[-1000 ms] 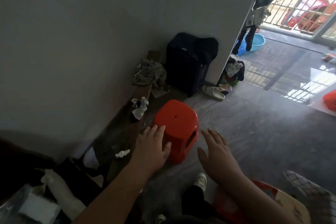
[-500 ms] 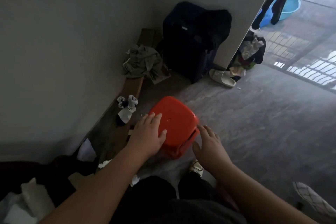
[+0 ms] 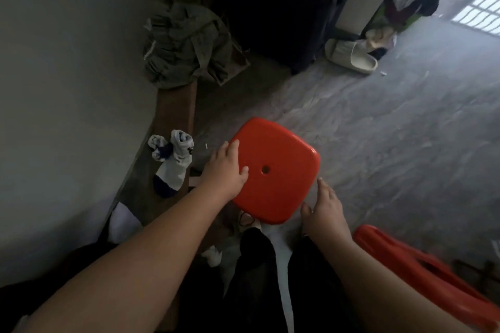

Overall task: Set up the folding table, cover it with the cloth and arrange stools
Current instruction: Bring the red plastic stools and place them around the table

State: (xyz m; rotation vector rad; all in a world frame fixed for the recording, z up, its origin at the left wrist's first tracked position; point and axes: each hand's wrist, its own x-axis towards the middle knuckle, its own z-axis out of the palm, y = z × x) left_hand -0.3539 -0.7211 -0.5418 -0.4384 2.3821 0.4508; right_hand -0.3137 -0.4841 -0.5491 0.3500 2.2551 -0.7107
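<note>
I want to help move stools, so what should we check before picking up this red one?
1. Left hand on stool: ok, rests on its left edge.
2. Right hand holding stool: not ok, open beside it.
3. Nothing lying on top: ok.
4. Socks apart from stool: ok.
5. Its legs flat on the floor: cannot tell, hidden underneath.
</note>
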